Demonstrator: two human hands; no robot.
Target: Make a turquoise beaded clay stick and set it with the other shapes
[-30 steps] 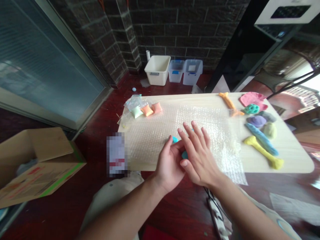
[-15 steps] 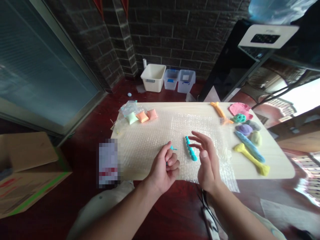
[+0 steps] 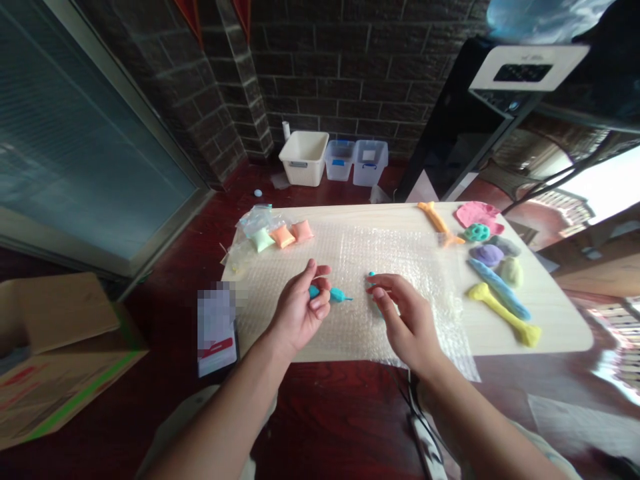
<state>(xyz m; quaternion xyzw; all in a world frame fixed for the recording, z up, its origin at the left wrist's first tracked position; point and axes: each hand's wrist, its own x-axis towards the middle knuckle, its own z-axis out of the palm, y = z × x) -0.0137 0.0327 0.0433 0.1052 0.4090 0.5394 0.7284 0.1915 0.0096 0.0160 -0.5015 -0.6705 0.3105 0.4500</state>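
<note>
My left hand (image 3: 299,308) is raised over the bubble wrap sheet (image 3: 350,280) with its fingers curled round a small teal clay piece (image 3: 330,294) that tapers to a thin point on the right. My right hand (image 3: 405,319) is beside it, fingers pinched on another teal clay piece (image 3: 372,275), mostly hidden under the fingers. The two hands are a short gap apart above the light wooden table (image 3: 560,320).
Three small clay packets (image 3: 283,235) lie at the table's far left. Shaped clay pieces lie at the right: orange (image 3: 436,220), pink (image 3: 476,215), purple (image 3: 487,254), blue (image 3: 497,289), yellow (image 3: 505,313). A cardboard box (image 3: 55,360) stands on the floor left; plastic bins (image 3: 333,157) stand by the brick wall.
The hands, pressed together over the teal clay a second ago, have parted. The bumpy teal strip that lay on the wrap is now under my right fingers. My left hand lifted with its piece.
</note>
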